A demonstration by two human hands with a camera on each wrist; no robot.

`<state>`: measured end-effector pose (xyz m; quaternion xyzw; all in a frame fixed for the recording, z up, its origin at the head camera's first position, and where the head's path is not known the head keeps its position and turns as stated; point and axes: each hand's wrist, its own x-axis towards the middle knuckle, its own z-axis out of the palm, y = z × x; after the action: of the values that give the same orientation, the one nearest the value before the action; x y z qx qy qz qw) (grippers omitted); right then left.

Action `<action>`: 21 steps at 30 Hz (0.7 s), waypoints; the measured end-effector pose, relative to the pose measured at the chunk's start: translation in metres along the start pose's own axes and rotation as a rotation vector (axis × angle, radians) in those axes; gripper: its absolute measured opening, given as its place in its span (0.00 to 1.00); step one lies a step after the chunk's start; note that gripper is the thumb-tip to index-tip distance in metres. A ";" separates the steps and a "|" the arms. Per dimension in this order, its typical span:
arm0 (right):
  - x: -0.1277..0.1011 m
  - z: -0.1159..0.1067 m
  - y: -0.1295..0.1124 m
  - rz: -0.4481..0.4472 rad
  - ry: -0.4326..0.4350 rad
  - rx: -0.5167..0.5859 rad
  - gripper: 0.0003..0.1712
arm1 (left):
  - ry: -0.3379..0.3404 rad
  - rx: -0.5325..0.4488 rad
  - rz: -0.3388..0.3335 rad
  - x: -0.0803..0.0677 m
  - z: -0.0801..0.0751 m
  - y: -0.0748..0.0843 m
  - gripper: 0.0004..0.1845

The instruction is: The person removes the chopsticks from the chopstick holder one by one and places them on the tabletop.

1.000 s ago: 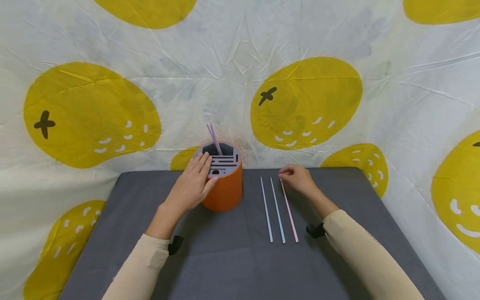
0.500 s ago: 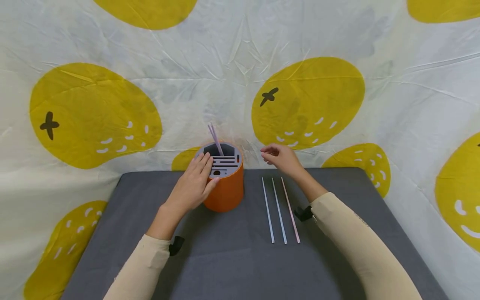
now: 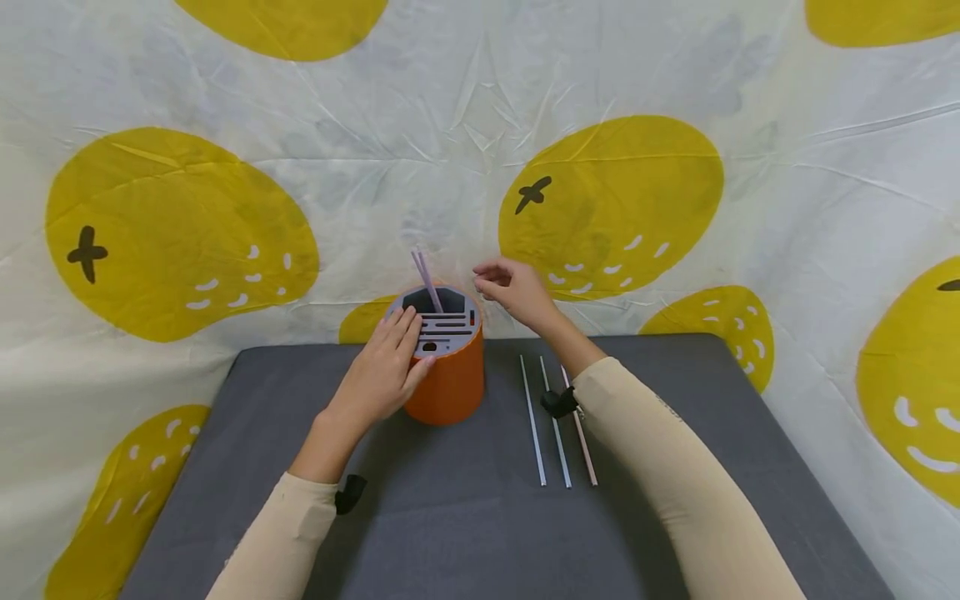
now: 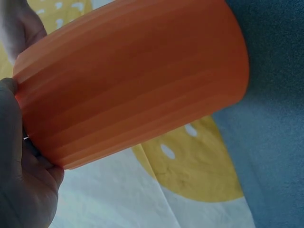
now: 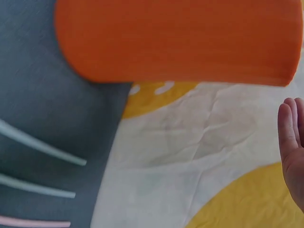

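Overhead, in the head view, an orange holder [image 3: 448, 379] stands upright near the far edge of the grey desk [image 3: 465, 533], with a grey slotted insert [image 3: 442, 323] in its top and two purple straws [image 3: 424, 275] leaning out of the large back opening. The left hand [image 3: 382, 371] grasps the holder from its left side, fingers lying over the rim onto the insert and the thumb against the orange wall. The right hand [image 3: 513, 292] hovers in the air just right of the holder's top, above the far edge of the desk, fingertips drawn together toward the straws; whether it pinches anything cannot be told. Three straws lie side by side on the desk to the right of the holder, two light blue straws [image 3: 534, 429] and a pink straw [image 3: 585, 450] on the outside, and the right forearm in its beige sleeve [image 3: 660, 467] crosses over them. A white cloth with yellow fruit faces [image 3: 611, 200] hangs behind the desk. Next, the left wrist view fills with the ribbed orange wall of the holder [image 4: 137, 80], the left hand [image 4: 21, 175] curled against it at the lower left. Last, the right wrist view shows the holder [image 5: 180, 40] blurred across the top, the ends of the blue straws [image 5: 47, 152] and the pink straw [image 5: 33, 222] on the desk at the left, and the fingertips of the right hand [image 5: 292, 142] at the right edge, holding nothing that shows.
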<state>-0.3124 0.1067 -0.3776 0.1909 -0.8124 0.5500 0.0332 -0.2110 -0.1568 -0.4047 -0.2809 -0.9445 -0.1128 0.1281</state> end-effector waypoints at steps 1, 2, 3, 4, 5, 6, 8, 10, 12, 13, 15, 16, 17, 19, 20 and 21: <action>0.002 0.003 -0.002 -0.006 -0.002 0.000 0.18 | 0.002 0.001 0.001 0.000 0.001 0.000 0.38; 0.004 0.005 -0.004 -0.011 -0.005 0.003 0.19 | 0.003 -0.001 0.000 0.000 0.001 0.000 0.39; 0.005 0.008 -0.006 -0.015 -0.009 0.002 0.19 | 0.004 -0.001 -0.001 0.000 0.002 -0.001 0.38; 0.007 0.010 -0.007 -0.018 -0.015 -0.001 0.19 | 0.006 -0.001 -0.001 0.000 0.002 -0.001 0.38; 0.009 0.013 -0.010 -0.022 -0.019 -0.006 0.19 | 0.007 -0.002 -0.002 0.000 0.003 -0.001 0.38; 0.011 0.015 -0.012 -0.024 -0.022 -0.010 0.20 | 0.010 -0.002 -0.001 0.000 0.003 -0.001 0.38; 0.016 0.020 -0.016 -0.019 -0.029 -0.025 0.20 | 0.013 -0.004 0.001 0.000 0.002 -0.001 0.38; 0.021 0.024 -0.020 -0.012 -0.030 -0.041 0.19 | 0.012 -0.005 0.007 0.000 0.001 -0.001 0.38; 0.027 0.029 -0.024 -0.005 -0.037 -0.063 0.19 | 0.013 -0.006 0.008 -0.001 0.001 -0.001 0.38; 0.029 0.031 -0.026 0.000 -0.044 -0.081 0.19 | 0.012 -0.004 0.008 -0.001 0.000 -0.001 0.38; 0.033 0.036 -0.029 -0.001 -0.060 -0.112 0.19 | 0.015 -0.001 0.008 -0.002 0.000 -0.002 0.38; 0.035 0.038 -0.030 0.001 -0.071 -0.125 0.19 | 0.017 -0.001 0.008 -0.002 0.000 -0.002 0.38; 0.037 0.040 -0.031 0.001 -0.081 -0.139 0.19 | 0.018 0.001 0.008 -0.003 0.000 -0.002 0.38; 0.039 0.044 -0.032 0.008 -0.097 -0.160 0.19 | 0.018 0.006 0.010 -0.004 0.001 -0.003 0.38; 0.040 0.045 -0.032 0.013 -0.103 -0.164 0.19 | 0.018 0.008 0.012 -0.004 0.001 -0.003 0.38; 0.041 0.047 -0.033 0.017 -0.107 -0.169 0.18 | 0.017 0.008 0.014 -0.004 0.001 -0.003 0.38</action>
<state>-0.3315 0.0423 -0.3566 0.2099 -0.8581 0.4685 0.0010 -0.2093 -0.1611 -0.4076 -0.2859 -0.9418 -0.1104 0.1382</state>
